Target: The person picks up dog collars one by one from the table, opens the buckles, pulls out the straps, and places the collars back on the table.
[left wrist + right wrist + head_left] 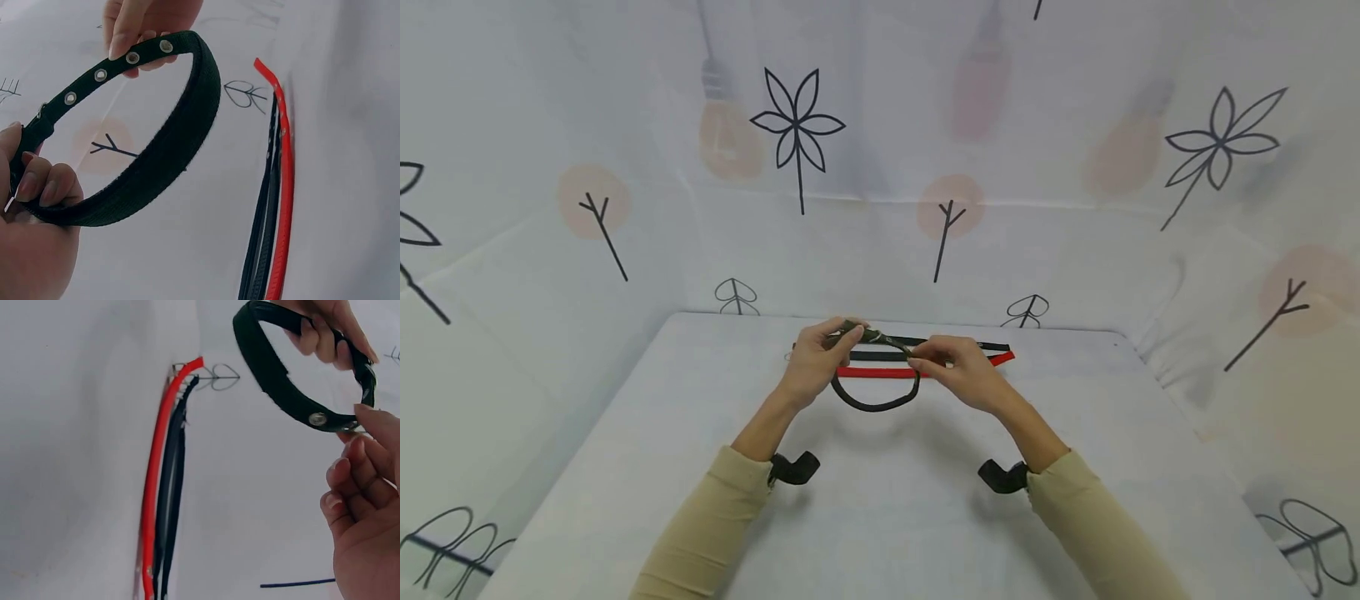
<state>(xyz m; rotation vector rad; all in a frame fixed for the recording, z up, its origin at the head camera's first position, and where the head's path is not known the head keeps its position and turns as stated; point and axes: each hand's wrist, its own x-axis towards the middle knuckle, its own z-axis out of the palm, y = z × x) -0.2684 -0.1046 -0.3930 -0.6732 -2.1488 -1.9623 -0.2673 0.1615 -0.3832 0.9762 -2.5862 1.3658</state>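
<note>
A dark green collar [874, 407], bent into a loop, is held up over the table between both hands. My left hand [820, 358] grips its buckle end, fingers curled round the band; in the left wrist view a metal buckle piece [41, 111] shows beside those fingers. Thumb and fingers of my right hand [966, 371] pinch the other side of the loop, on the stretch with metal eyelets [100, 75]. In the right wrist view the wide part of the collar [262, 369] hangs toward the left, away from both hands.
Behind the hands, a red collar [880, 372] and several dark collars [256, 250] lie stretched out side by side near the far edge of the white table [880, 517]. A printed cloth backdrop [880, 250] rises behind and beside the table.
</note>
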